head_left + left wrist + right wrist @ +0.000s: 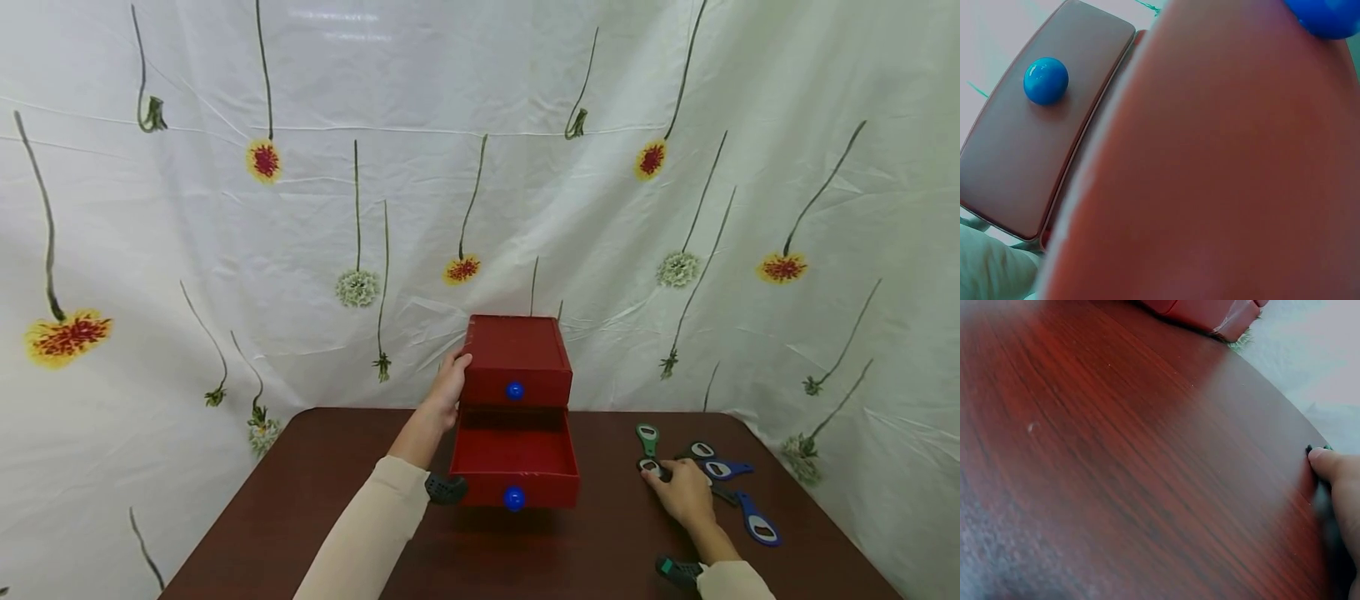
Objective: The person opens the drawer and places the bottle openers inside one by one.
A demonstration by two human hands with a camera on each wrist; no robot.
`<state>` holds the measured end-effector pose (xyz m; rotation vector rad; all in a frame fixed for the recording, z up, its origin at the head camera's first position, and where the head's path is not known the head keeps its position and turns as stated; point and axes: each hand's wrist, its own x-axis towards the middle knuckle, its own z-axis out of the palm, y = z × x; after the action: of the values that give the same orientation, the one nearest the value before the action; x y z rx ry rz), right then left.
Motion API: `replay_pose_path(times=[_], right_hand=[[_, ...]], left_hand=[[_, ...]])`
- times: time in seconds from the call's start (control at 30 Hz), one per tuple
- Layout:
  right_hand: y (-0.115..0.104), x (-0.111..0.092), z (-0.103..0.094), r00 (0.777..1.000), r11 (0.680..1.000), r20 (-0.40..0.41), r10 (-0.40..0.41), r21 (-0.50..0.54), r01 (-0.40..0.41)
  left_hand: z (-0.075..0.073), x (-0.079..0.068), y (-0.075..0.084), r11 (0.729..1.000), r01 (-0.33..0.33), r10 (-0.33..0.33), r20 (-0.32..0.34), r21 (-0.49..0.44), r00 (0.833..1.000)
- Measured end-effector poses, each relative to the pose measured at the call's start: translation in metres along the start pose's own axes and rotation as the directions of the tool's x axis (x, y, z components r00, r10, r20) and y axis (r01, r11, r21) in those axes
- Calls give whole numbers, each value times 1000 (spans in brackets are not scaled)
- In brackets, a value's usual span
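Observation:
In the head view a red two-drawer box (517,342) stands on the table, with round blue knobs. Its lower drawer (517,490) is pulled out and the inside is bare. My left hand (447,387) rests against the box's left side, fingertips at the upper edge; in the left wrist view the drawer front (1210,162) fills most of the frame. On the right, my right hand (686,496) pinches a black bottle opener (649,467) low over the table. The right wrist view shows its thumb (1329,464) against a dark edge.
Around the right hand lie a green bottle opener (647,439), a dark green one (702,450), a blue one (720,470) and another blue one (761,527). A dark handle (724,495) pokes out beside the hand. Behind the brown table (315,500) hangs a flowered white cloth (480,200).

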<state>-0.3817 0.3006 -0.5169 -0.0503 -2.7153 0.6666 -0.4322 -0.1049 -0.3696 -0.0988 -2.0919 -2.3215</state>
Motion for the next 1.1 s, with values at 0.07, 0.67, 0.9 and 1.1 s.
replay_pose_path(times=[0.07, 0.67, 0.9, 1.1], right_hand=[[0, 0, 0, 1000, 1000, -4, 14, 10, -14], [-1, 0, -3, 997, 996, -42, -67, 60, 69], [-15, 8, -13, 979, 979, -115, -171, 89, 181], [-37, 14, -23, 964, 964, -139, -227, 106, 243]], left_hand=[[0, 1, -1, 1000, -2, 2, -1, 2, 1000], [-2, 1, 0, 1000, 24, -24, 0, -2, 1000], [-3, 2, -1, 999, 33, -33, -8, 2, 999], [-3, 2, -2, 999, 35, -35, -7, 5, 999]])
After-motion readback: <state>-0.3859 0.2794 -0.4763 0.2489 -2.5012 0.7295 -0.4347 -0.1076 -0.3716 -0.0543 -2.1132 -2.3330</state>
